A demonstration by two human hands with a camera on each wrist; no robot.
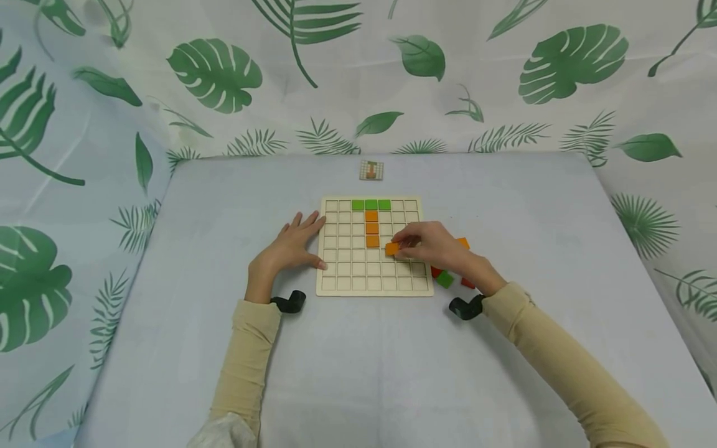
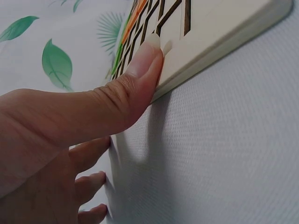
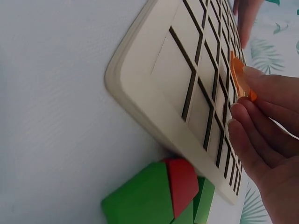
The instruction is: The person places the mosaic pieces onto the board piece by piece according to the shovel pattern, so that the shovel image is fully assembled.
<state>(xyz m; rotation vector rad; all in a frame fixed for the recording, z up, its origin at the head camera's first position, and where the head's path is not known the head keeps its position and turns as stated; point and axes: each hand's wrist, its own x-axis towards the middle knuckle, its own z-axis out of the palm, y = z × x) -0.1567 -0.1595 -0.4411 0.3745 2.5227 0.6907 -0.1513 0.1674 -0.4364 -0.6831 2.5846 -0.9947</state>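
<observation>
A pale wooden grid board (image 1: 341,292) lies flat on the table. Three green tiles (image 1: 371,205) fill squares in its top row, and three orange tiles (image 1: 372,228) run down in a column under the middle one. My right hand (image 1: 428,241) pinches an orange tile (image 1: 392,249) between thumb and fingers, just over the board, right of the column's lower end. My left hand (image 1: 288,246) is spread at the board's left edge, its thumb (image 2: 142,63) resting on the rim in the left wrist view.
Loose tiles lie by the board's right side: a green tile (image 1: 445,279), red ones (image 1: 468,283) and an orange one (image 1: 463,242), partly under my right arm. A small pattern card (image 1: 371,170) lies beyond the board. Leaf-printed cloth (image 1: 347,74) stands behind the table.
</observation>
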